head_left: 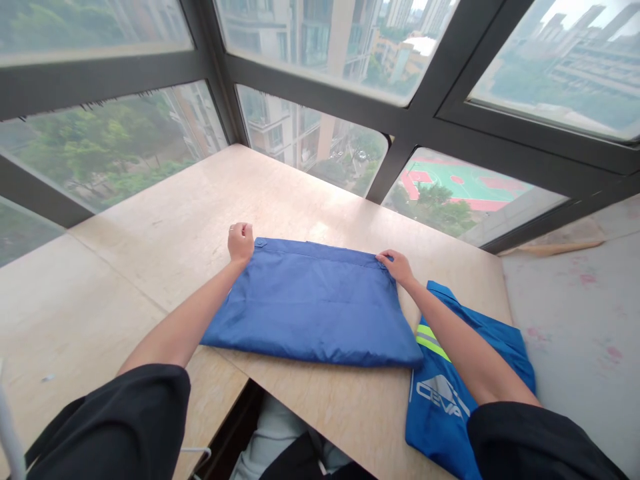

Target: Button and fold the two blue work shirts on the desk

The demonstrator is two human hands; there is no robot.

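A folded blue garment (310,300) lies flat on the pale wooden surface in front of me, its band-like edge with a buttoned tab on the far side. At that edge's right corner, my right hand (397,265) pinches the cloth between thumb and fingers. My left hand (241,243) is closed in a loose fist right beside the left corner; whether any cloth is inside it is hidden. Partly under my right forearm is a second garment (490,340), brighter blue and folded, with a yellow-green and grey stripe and white lettering.
Dark-framed windows (320,80) border the far side of the pale wooden surface (165,247). A flowered wall (580,313) stands to the right. Near my lap the surface has a cut-out edge with a dark gap (233,420). A white cable or rod (10,427) shows at lower left.
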